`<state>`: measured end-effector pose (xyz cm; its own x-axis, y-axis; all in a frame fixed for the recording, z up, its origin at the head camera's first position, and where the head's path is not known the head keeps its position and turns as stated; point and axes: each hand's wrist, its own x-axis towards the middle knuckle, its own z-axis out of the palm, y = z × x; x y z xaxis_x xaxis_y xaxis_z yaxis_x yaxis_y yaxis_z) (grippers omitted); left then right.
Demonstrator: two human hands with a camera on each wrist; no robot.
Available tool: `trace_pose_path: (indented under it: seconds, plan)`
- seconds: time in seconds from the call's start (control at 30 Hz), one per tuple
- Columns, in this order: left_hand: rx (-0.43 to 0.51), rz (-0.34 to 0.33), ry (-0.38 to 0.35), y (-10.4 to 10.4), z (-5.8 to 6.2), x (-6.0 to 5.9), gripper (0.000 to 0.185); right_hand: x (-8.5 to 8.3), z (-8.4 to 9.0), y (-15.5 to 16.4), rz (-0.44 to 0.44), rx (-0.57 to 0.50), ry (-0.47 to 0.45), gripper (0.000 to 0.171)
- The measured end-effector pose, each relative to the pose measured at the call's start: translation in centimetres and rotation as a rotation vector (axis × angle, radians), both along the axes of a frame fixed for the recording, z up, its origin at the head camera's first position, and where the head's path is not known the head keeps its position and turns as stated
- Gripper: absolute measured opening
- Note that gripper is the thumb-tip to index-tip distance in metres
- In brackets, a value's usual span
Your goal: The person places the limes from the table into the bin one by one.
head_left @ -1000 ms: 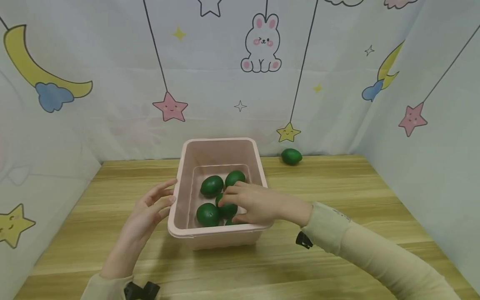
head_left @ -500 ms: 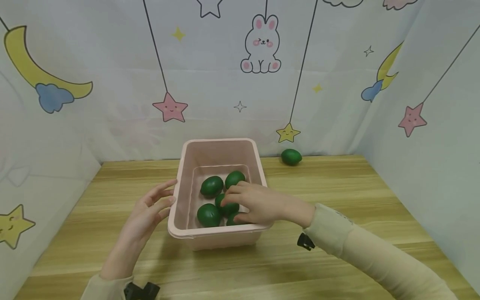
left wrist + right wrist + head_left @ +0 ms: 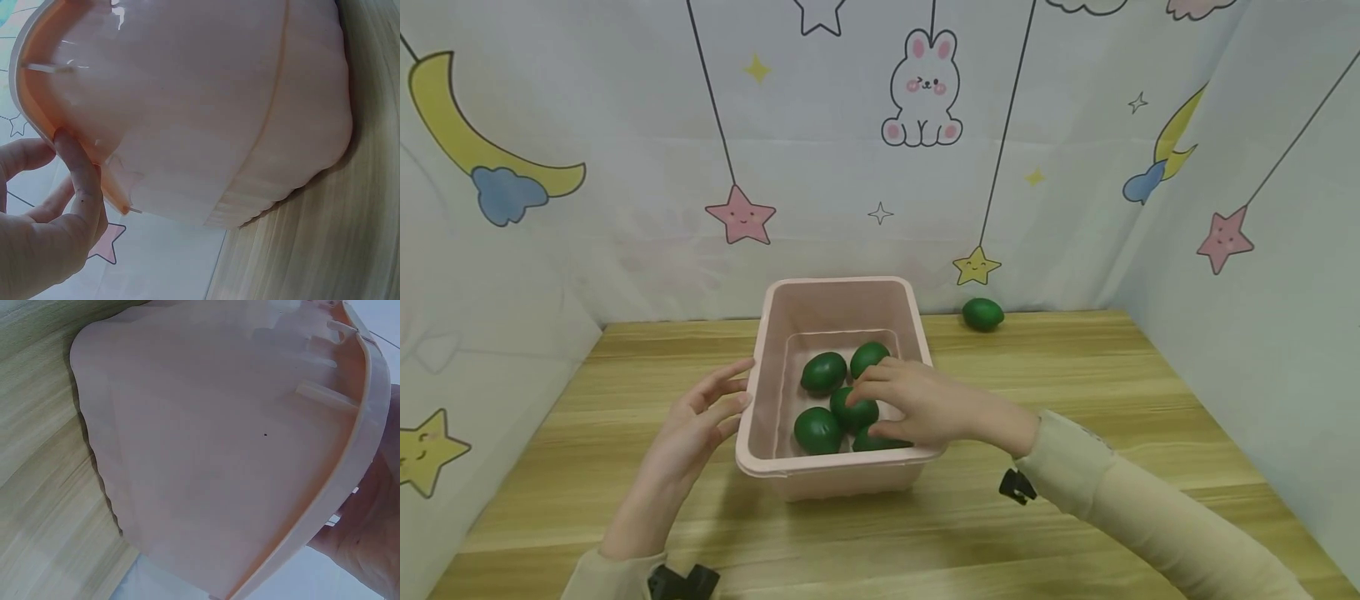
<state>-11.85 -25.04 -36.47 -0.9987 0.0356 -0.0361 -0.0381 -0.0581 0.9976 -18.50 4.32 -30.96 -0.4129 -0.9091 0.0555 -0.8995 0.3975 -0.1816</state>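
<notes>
My left hand (image 3: 696,421) is at the left side of a pale pink plastic bin (image 3: 760,400), its fingertips touching the outside of the rim. In the left wrist view, the left fingers (image 3: 78,169) reach up under that rim. My right hand (image 3: 917,400) reaches over the bin's right rim, fingers spread and bent downward above the limes, gripping none that I can see. Inside lie several dark green limes: one centre lime (image 3: 850,408) by the fingertips, a front-left lime (image 3: 817,431), a back-left lime (image 3: 823,372), and a front-right lime (image 3: 876,437) partly hidden by the hand.
One more lime (image 3: 982,314) lies outside the bin, near the back edge of the wooden table (image 3: 1037,367). A white curtain (image 3: 827,167) printed with stars, moons and a rabbit hangs behind and at both sides.
My right hand has drawn slightly right and up, its fingers coming away from the centre lime. More of the front-right lime shows. The left hand and bin stay put.
</notes>
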Motion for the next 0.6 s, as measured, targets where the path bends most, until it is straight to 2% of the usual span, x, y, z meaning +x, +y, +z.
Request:
trace_pose_path:
  seconds: [0.27, 0.6]
  plan:
    - [-0.012, 0.0, -0.008, 0.0, 0.01, 0.09, 0.049, -0.18, -0.22, 0.16, 0.009, -0.05, 0.032, 0.03]
    - [-0.018, -0.002, -0.008, -0.01, 0.02, 0.1, 0.05, -0.25, -0.42, 0.71, -0.023, -0.124, 0.041, 0.027]
